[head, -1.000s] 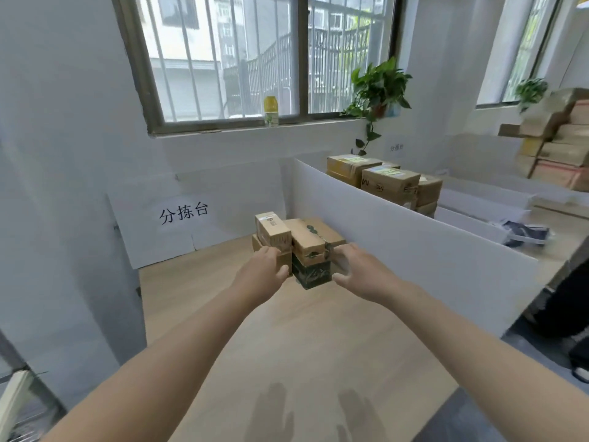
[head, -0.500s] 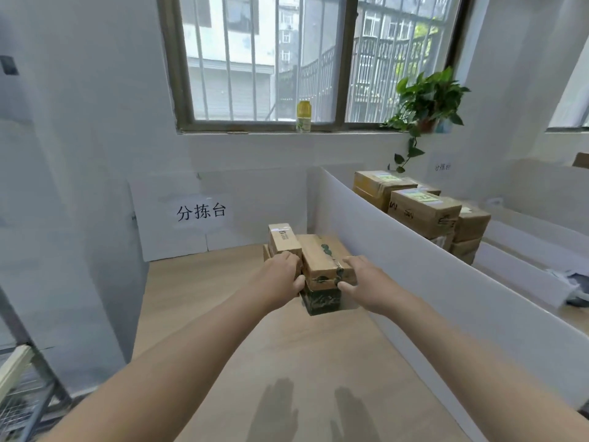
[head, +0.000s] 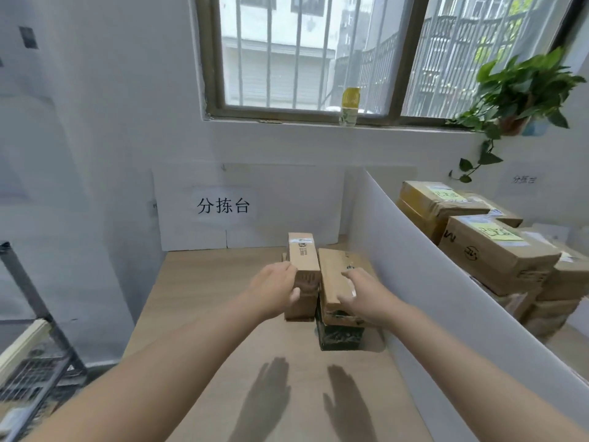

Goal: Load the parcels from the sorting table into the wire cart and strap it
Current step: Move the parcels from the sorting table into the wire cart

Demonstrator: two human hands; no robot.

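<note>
Head view, looking down along both bare forearms.

The parcels sit in one small cluster toward the far right of the light wooden sorting table (head: 223, 346), just beside the white divider panel (head: 430, 298).

Left hand (head: 275, 288): it grips the narrow brown cardboard parcel (head: 302, 260) at its near end, with the thumb on the near face and the fingers round the left side. This parcel lies on top of a second brown carton (head: 299, 309), which rests on the table.

Right hand (head: 361, 293): it holds the flat brown cardboard parcel (head: 333, 275), with the fingers spread across the top and the thumb hooked at the near edge. Below this parcel is another brown layer, then a dark green-black box (head: 339, 336) standing on the table. The two held parcels touch side by side.

Black metal-framed wire cart (head: 29, 287): it stands at the lower left edge of view, beside the table. It is blurred, so I cannot tell what is in it.

Surroundings:
- A white paper sign (head: 223, 205) with three printed characters leans against the wall behind the table.
- Taped brown cardboard boxes (head: 490, 250) are stacked beyond the divider.
- A yellow-capped bottle (head: 349, 106) stands on the window sill.
- A green trailing pot plant (head: 522, 87) is at the right end of the sill.
- Two hand shadows (head: 271, 400) fall on the near tabletop.
</note>
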